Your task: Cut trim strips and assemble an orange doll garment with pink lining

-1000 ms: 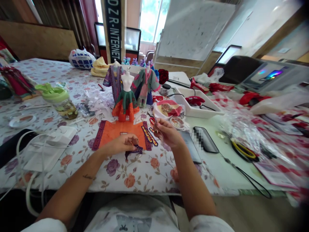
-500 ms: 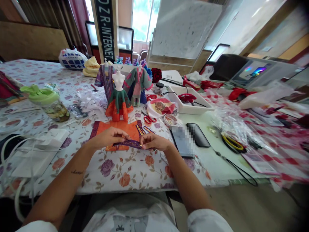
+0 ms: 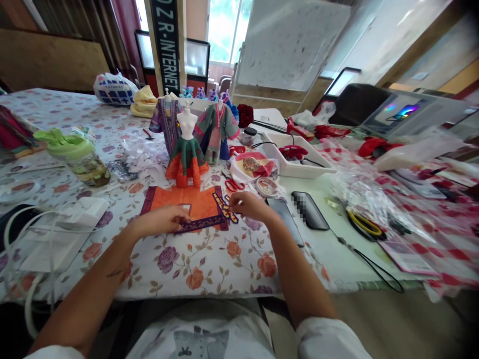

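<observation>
My left hand (image 3: 159, 222) presses a narrow purple trim strip (image 3: 200, 224) down along the lower edge of an orange fabric panel (image 3: 179, 202) with purple borders. My right hand (image 3: 249, 207) hovers at the panel's right side, its curled fingertips next to a gold-patterned trim strip (image 3: 224, 207). I cannot tell whether those fingers pinch anything small. Both hands rest over a floral tablecloth (image 3: 209, 264). Behind the panel stands a white dress form (image 3: 186, 124) wearing a green and orange skirt.
Red-handled scissors (image 3: 234, 185) lie just beyond my right hand, near two phones (image 3: 282, 219). Further back are dressed doll forms (image 3: 217, 129), white lace (image 3: 142, 157), a green-lidded jar (image 3: 77, 157) and a white tray (image 3: 295, 169). Plastic wrap (image 3: 359, 197) lies right.
My hands have moved apart. The purple strip, held up between both hands earlier, now lies on the orange panel under my left hand. My right hand has let go and shifted right.
</observation>
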A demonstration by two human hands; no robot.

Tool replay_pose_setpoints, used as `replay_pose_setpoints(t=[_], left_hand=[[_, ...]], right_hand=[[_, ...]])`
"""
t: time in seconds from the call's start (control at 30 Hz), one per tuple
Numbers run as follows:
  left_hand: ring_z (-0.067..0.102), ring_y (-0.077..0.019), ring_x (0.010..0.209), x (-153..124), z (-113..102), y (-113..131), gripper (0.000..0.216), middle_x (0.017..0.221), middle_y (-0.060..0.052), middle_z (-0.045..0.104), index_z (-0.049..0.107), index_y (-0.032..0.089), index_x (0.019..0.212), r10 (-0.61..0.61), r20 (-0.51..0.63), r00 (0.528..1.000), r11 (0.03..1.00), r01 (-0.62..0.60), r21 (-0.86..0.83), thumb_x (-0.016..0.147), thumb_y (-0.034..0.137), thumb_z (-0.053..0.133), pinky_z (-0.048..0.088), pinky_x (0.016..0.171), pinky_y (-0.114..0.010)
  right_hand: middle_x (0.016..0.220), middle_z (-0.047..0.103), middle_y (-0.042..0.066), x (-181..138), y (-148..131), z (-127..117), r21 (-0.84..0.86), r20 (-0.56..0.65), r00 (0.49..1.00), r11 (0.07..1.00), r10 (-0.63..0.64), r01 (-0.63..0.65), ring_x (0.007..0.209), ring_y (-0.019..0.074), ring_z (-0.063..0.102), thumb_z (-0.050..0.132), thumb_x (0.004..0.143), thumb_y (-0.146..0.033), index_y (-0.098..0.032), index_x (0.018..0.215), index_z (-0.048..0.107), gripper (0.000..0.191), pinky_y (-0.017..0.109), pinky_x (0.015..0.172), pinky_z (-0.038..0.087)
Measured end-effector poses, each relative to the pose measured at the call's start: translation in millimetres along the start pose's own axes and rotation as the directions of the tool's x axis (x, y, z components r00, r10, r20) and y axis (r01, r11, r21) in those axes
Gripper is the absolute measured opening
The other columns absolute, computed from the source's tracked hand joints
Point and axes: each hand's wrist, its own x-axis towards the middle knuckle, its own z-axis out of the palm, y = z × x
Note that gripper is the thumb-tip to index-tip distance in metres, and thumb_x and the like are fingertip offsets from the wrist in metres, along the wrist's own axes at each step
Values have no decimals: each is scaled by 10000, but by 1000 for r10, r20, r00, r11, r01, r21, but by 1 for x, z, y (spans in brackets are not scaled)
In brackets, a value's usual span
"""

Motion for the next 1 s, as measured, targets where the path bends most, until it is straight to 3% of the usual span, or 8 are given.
replay_pose_setpoints(t=[0.13,0.2,0.33,0.5,0.63,0.7,0.83,1.0], left_hand=[[620,-228,858,-1,-6,13,168,860,-50,709,710,204,810,-30,-193,981,992,53,117,750,295,583,452,768,-283],[631,-223,864,7,0,22,225,895,-57,707,686,191,877,-27,-223,974,999,31,14,806,353,547,463,758,-287],[667,-203,779,26,25,30,388,865,-59,694,564,187,1067,-100,25,995,887,101,-450,807,475,571,500,645,-283],[665,-174,725,30,39,25,435,822,-55,676,519,179,1037,-140,172,975,798,214,-563,802,541,579,497,606,-267],[634,-134,702,30,37,23,398,832,-28,648,542,181,1006,-61,208,976,708,189,-680,781,496,635,493,624,-255],[618,-127,689,35,37,20,386,843,-23,643,552,178,1004,-56,109,992,741,115,-662,736,417,694,489,629,-259],[620,-155,759,45,38,13,257,822,-34,651,591,152,910,-59,-89,994,883,10,-470,692,253,680,491,698,-285],[589,-150,666,43,48,7,178,677,10,632,623,160,803,-68,-131,989,960,29,-279,627,161,656,460,646,-266]], right_hand=[[573,541,-43,-32,3,12,116,-66,998,993,24,-16,467,91,471,645,737,-255,-177,756,579,104,199,442,324],[599,531,-53,-43,-1,34,246,-101,995,969,6,19,468,87,456,672,733,-288,-191,859,571,188,194,429,315],[666,536,-53,-51,-14,84,461,-118,993,887,25,32,466,83,444,681,746,-318,-219,962,529,282,198,416,313],[718,537,-35,-47,-23,111,577,-275,958,811,80,98,511,94,475,694,725,-305,-225,977,527,312,219,461,368],[734,569,-21,-39,-29,113,654,-325,939,744,110,139,547,107,506,695,711,-308,-228,972,514,327,226,487,393],[746,578,-18,-36,-30,115,662,-348,928,735,129,146,565,106,521,701,694,-299,-226,957,520,328,224,505,414],[716,559,-26,-38,-25,121,661,-344,917,745,200,85,542,115,544,693,683,-338,-219,912,533,304,237,495,450],[576,542,-29,-49,-14,130,504,-271,938,862,217,-54,485,121,506,632,737,-342,-200,794,589,159,227,443,367]])
